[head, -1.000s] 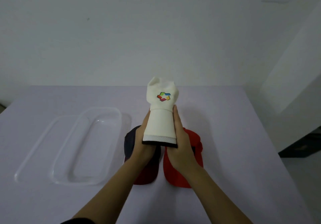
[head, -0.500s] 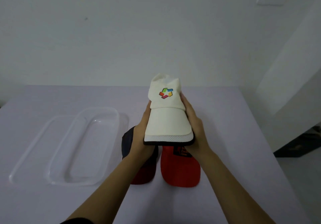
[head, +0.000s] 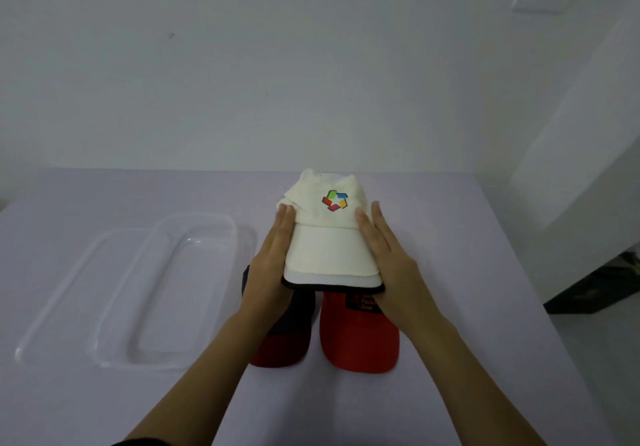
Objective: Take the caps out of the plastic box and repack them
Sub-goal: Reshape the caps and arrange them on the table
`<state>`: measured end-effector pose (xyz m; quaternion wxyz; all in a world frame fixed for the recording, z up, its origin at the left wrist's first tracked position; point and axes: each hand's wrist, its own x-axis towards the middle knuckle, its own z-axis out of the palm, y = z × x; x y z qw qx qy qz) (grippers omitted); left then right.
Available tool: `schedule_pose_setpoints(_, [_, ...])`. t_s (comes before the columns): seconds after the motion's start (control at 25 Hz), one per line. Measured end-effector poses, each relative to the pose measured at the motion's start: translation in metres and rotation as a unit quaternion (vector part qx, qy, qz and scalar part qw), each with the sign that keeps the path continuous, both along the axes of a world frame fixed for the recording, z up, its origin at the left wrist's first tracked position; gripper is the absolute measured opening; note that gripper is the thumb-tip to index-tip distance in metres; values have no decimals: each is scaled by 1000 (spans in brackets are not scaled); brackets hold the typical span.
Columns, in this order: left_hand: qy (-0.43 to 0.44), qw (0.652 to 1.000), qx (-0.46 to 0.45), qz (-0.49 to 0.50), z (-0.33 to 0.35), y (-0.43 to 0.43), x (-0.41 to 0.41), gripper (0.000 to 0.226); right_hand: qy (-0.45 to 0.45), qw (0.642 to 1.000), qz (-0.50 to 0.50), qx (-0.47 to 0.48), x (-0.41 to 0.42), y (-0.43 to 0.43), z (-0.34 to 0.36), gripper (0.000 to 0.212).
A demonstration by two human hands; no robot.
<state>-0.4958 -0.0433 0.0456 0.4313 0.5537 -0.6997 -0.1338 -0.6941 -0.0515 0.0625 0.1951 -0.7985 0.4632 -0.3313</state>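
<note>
White cap [head: 330, 238] between both hands, raised above a lavender table [head: 450, 238], brim toward the camera, crown away. Multicoloured logo [head: 334, 200] on the crown front; pale mesh and a black edge along the brim's near rim. Left hand [head: 273, 265] flat against the cap's left side, fingers straight and together, tips reaching the crown. Right hand [head: 391, 265] mirrored on the right side, fingers likewise extended, palm pressed to the brim edge. Neither hand curled into a fist; both open and flattened, squeezing the cap between palms. Thumbs hidden under the brim, so grip beneath impossible to judge. Below the held cap, two more caps side by side on the table: red cap [head: 360, 338] on the right, brim toward the camera, with a dark label [head: 362, 302] of unreadable text partly covered by the white brim; navy cap [head: 287, 335] with a dark red brim on the left, mostly hidden behind the left wrist. Clear box [head: 162, 290] to the left of the caps, near the navy one but apart from it, nothing visible inside. Clear lid [head: 52, 307] further left, overlapped by the box's left edge. Plain white wall [head: 242, 65] behind the table.
</note>
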Motion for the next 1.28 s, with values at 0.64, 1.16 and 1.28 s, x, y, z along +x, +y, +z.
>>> schedule_pose_setpoints(0.64, [217,973,-75,8,31,24,-61,33,-335,941,-23,43,59,35,7,64])
schedule_pose_setpoints(1.16, [117,987,80,-72,48,-25,26,67,11,992,-10,-125,6,18,-15,80])
schedule_pose_setpoints(1.28, [96,976,180,-74,79,-45,19,39,23,988,2,-151,16,22,-19,69])
